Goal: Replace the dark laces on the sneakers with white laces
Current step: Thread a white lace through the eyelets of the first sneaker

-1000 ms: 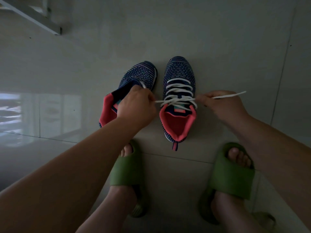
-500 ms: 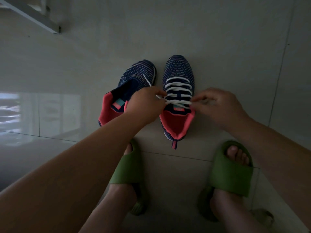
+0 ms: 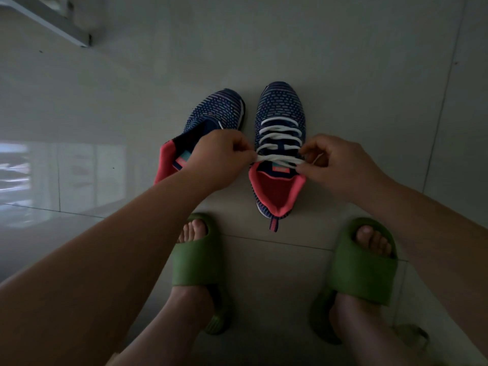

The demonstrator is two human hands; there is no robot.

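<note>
Two navy knit sneakers with pink linings stand side by side on the tiled floor. The right sneaker (image 3: pixel 280 109) carries a white lace (image 3: pixel 280 136) crossed through its eyelets. My left hand (image 3: pixel 219 159) pinches the lace's left end beside the tongue. My right hand (image 3: pixel 335 165) pinches the right end at the top eyelets, a short loop showing between its fingers. The left sneaker (image 3: pixel 214 109) lies partly behind my left hand; only a short bit of white lace shows near its throat.
My two feet in green slides (image 3: pixel 195 260) (image 3: pixel 361 268) rest just below the sneakers. A grey metal frame (image 3: pixel 52 22) crosses the top left corner. Glossy floor tiles (image 3: pixel 369 62) spread all around, with a bright reflection at the left.
My right hand has come in from the far right toward the shoe, so the long free lace end no longer sticks out. Both hands now sit close to the top eyelets.
</note>
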